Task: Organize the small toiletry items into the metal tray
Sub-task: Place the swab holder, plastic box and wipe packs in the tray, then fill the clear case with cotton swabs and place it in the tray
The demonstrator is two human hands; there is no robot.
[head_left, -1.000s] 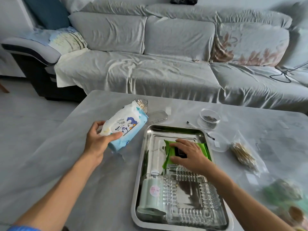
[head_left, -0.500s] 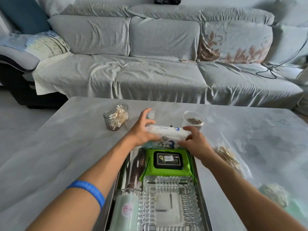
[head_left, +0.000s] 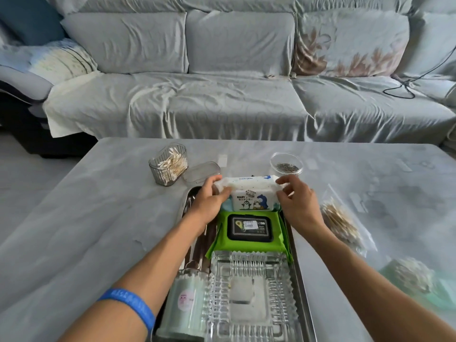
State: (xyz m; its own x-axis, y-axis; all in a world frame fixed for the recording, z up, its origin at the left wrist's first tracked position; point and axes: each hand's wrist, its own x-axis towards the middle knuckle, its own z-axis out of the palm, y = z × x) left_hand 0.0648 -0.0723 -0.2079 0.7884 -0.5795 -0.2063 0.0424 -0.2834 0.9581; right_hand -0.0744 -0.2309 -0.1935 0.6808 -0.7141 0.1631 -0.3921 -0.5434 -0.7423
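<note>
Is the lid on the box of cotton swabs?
No, the cotton swab box stands open on the table, and its clear lid lies beside it.

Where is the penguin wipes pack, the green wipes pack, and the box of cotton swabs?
penguin wipes pack (head_left: 250, 202): head view, on its printed front with the penguins.
green wipes pack (head_left: 249, 246): head view, on the green wrapper below the black lid.
box of cotton swabs (head_left: 169, 165): head view, on its clear side wall.
</note>
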